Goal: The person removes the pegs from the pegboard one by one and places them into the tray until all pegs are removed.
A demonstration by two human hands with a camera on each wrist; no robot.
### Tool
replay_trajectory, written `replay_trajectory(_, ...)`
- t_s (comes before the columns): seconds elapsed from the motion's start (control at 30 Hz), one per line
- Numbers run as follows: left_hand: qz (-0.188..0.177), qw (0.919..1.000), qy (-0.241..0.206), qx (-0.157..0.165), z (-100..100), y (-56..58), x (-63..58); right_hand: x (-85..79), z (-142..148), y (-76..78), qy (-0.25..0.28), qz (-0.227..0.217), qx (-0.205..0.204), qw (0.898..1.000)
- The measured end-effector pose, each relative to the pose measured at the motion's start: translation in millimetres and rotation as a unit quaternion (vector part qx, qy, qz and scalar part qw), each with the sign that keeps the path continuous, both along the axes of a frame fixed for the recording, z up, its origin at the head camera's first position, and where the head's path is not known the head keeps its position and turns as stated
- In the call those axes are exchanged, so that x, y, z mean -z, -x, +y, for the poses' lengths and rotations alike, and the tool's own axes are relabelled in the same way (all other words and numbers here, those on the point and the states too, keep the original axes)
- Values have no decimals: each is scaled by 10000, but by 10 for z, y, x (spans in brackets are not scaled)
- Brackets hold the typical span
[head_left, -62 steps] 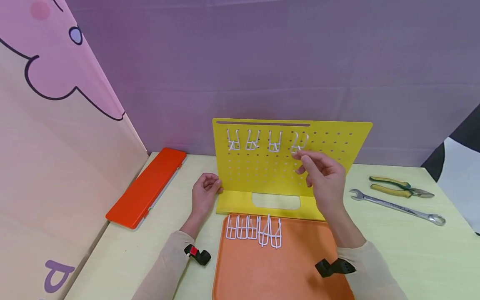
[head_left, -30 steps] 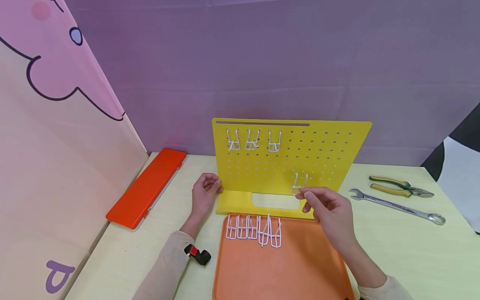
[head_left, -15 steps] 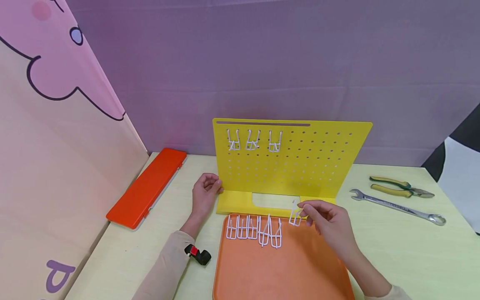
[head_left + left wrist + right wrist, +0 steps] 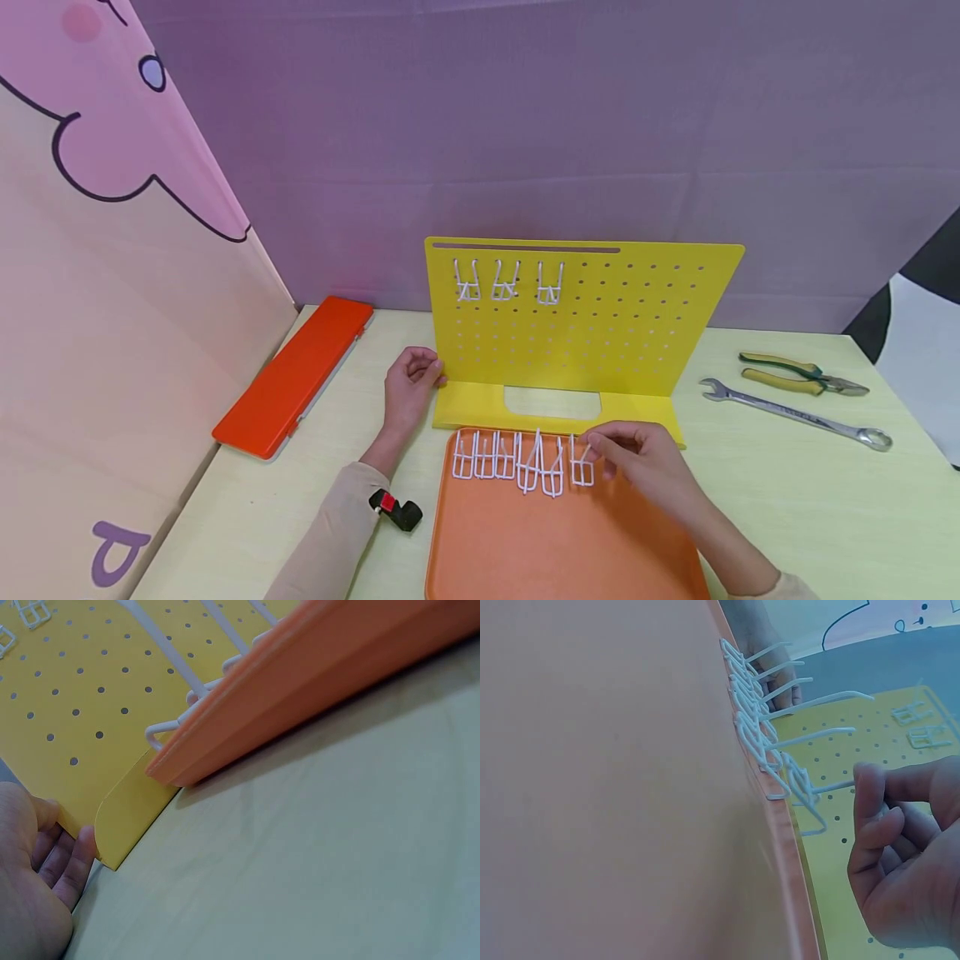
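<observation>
1. Below the frame's centre, one wire hook (image 4: 582, 462) is pinched by the right hand (image 4: 648, 462), near the tray (image 4: 540, 542); neighbouring hooks (image 4: 528, 468) could be snagged by its prongs.
2. Left of centre, the pegboard (image 4: 577, 327) is gripped at its edge by the curled left hand (image 4: 410, 387); it might be tipped if pulled.

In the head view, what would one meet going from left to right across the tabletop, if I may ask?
Red case, left hand, row of white hooks, held white hook, right hand, then wrench and pliers together.
</observation>
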State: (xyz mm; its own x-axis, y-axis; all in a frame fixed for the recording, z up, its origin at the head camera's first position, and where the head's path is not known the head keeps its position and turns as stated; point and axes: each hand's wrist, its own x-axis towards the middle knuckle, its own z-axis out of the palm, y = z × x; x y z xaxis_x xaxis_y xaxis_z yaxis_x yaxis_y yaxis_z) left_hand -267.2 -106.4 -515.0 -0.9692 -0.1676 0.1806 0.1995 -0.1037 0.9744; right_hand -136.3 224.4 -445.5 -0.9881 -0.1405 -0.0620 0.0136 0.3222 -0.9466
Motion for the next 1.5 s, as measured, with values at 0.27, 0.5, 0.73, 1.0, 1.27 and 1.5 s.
replay_trajectory(0.27,42,10000,25,5,-10,2,3,33,-29,32,-21,-274,1,9996)
replay_trajectory(0.5,5,10000,22,-29,-7,6,-3,97,-58,78,81,-288,-116,9995)
replay_trajectory(0.73,-9,10000,31,-28,-10,13,0,131,-74,102,92,-289,-275,9992)
replay_trajectory(1.0,-12,10000,82,-9,-14,-1,-8,124,-67,97,74,-461,-349,9983)
replay_trajectory(1.27,-24,10000,-13,-15,5,-9,-9,88,-41,82,-134,-499,-257,9983)
replay_trajectory(1.5,-28,9999,116,-12,4,-9,-7,26,-20,92,-72,-402,-196,9990)
